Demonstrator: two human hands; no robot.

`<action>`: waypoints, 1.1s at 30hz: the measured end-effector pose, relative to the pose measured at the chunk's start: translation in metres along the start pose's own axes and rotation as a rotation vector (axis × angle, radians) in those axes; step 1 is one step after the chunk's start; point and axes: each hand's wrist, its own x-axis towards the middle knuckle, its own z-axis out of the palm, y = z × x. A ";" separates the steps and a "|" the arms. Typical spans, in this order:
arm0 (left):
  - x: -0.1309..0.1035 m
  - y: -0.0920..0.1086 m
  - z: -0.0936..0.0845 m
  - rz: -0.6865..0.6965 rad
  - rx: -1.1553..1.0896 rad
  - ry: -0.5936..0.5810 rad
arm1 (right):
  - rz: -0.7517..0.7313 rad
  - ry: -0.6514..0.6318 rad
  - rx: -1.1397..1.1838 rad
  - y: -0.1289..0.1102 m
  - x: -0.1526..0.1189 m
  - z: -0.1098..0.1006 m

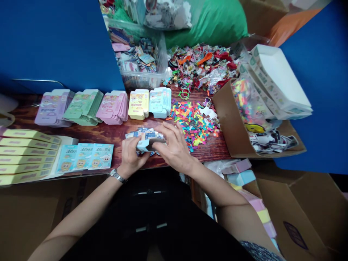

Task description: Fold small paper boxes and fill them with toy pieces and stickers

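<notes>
A small light blue cardboard box (pixel 144 145) is held low over the table's front edge, its open, dark end facing right. My left hand (pixel 132 156) is closed around the box's left side, thumb on the near side and fingers on the far side. At the open end, my right hand (pixel 175 148) has its thumb against the edge and its fingers bent over the far side. Under and behind the box lie printed cards or slips (pixel 146 134), partly covered by my hands. Just beyond my right fingers spreads a pile of small bright-coloured pieces (pixel 194 125).
Stacks of flat boxes in purple (pixel 53 108), green (pixel 83 108), pink (pixel 111 108), yellow (pixel 138 105) and blue (pixel 159 103) line the back. Blue boxes (pixel 100 156) lie left. Behind are a clear bin (pixel 160 69) and heaped trinkets (pixel 201 65); right, a carton (pixel 227 123).
</notes>
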 end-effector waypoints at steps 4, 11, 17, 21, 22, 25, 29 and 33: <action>-0.001 0.002 -0.002 -0.015 -0.010 -0.043 | 0.000 -0.078 0.142 0.008 0.003 0.001; -0.004 0.002 -0.003 -0.027 -0.086 -0.056 | -0.038 -0.168 0.223 0.014 0.003 0.006; -0.005 0.001 -0.002 -0.010 -0.057 -0.072 | -0.036 -0.150 0.150 0.013 0.001 0.013; -0.006 0.001 -0.003 -0.037 -0.010 -0.130 | -0.056 -0.151 0.087 0.014 0.002 0.015; -0.006 0.000 -0.004 -0.056 -0.004 -0.139 | -0.046 -0.140 0.090 0.015 0.003 0.013; -0.009 -0.006 -0.009 -0.131 0.003 -0.147 | 0.008 -0.093 0.191 0.022 0.007 -0.003; -0.014 -0.016 -0.016 -0.288 0.005 -0.162 | 0.273 -0.023 0.513 0.045 0.005 -0.020; -0.019 -0.023 -0.020 -0.472 -0.025 -0.154 | 0.619 0.093 0.812 0.077 -0.010 -0.001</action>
